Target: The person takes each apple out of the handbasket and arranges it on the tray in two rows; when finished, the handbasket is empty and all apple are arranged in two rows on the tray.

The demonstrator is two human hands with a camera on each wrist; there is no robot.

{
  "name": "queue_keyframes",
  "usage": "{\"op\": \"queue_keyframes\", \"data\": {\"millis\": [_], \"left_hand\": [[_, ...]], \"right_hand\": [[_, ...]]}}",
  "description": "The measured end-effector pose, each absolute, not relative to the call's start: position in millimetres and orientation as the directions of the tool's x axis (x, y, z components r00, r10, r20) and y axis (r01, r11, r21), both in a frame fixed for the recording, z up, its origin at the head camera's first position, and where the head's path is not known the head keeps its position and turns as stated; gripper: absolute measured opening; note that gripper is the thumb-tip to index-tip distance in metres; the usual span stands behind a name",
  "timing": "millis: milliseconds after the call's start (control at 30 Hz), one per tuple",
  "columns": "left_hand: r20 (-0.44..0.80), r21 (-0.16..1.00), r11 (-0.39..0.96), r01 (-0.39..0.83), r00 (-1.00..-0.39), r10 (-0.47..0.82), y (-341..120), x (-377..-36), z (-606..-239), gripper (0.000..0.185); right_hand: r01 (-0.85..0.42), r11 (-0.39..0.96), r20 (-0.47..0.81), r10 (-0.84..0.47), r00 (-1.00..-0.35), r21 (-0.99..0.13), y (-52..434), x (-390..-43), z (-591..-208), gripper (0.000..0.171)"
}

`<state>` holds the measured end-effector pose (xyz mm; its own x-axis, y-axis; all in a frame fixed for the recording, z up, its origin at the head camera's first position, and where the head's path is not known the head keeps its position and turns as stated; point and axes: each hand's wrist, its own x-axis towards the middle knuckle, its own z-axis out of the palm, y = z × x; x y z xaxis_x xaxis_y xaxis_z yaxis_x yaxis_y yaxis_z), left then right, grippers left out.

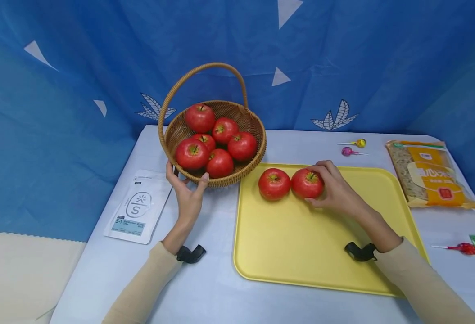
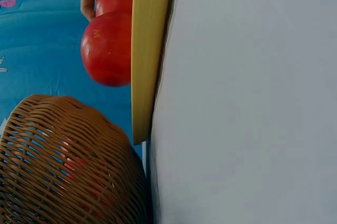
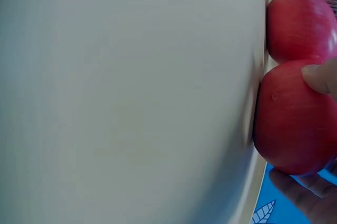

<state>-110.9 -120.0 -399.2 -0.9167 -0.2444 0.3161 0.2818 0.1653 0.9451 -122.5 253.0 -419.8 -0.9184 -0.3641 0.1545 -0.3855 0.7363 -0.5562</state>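
Note:
A brown wicker basket (image 1: 237, 177) with a tall arched handle holds several red apples (image 1: 220, 163). My left hand (image 1: 188, 198) grips its near left side, thumb up by the rim and the other fingers round the left. In the left wrist view the woven side of the basket (image 2: 68, 155) shows, apples glimpsed through the gaps. On the yellow tray (image 1: 294, 243), two red apples sit side by side near the back edge. My right hand (image 1: 336, 189) holds the right apple (image 1: 304, 183), thumb in front and fingers behind; the left apple (image 1: 274, 184) is against it.
Left of the basket lies a white pouch (image 1: 136, 207). A bag of grain (image 1: 429, 173) is right of the tray. Behind the tray are a yellow lollipop (image 1: 360, 143) and a pink lollipop (image 1: 347, 151); a red lollipop (image 1: 466, 248) lies far right. A blue curtain (image 1: 229, 36) hangs behind.

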Motion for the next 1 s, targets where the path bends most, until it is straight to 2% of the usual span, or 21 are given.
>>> {"op": "queue_keyframes", "data": {"millis": [133,400,567,800,900,1000], "left_hand": [[0.320,0.944,0.167,0.285,-0.916,-0.243,-121,-111,-399,0.096],[0.307,0.948,0.168,0.272,-0.921,-0.240,-119,-111,-398,0.095],[0.301,0.949,0.173,0.263,-0.919,-0.254,-121,-110,-400,0.094],[0.298,0.951,0.168,0.261,-0.919,-0.259,-123,-111,-400,0.095],[0.307,0.948,0.167,0.272,-0.918,-0.251,-122,-111,-400,0.094],[0.327,0.941,0.170,0.292,-0.913,-0.242,-120,-111,-400,0.094]], "right_hand": [[-0.390,0.734,0.156,-0.369,-0.916,-0.555,252,-121,-419,0.087],[-0.439,0.739,0.206,-0.390,-0.897,-0.511,243,-125,-402,0.102],[-0.568,0.635,0.306,-0.482,-0.821,-0.524,205,-147,-373,0.098],[-0.732,0.417,0.436,-0.606,-0.665,-0.538,128,-188,-344,0.089],[-0.741,0.380,0.411,-0.649,-0.640,-0.554,102,-204,-338,0.086],[-0.710,0.380,0.337,-0.683,-0.648,-0.593,82,-217,-336,0.084]]}}
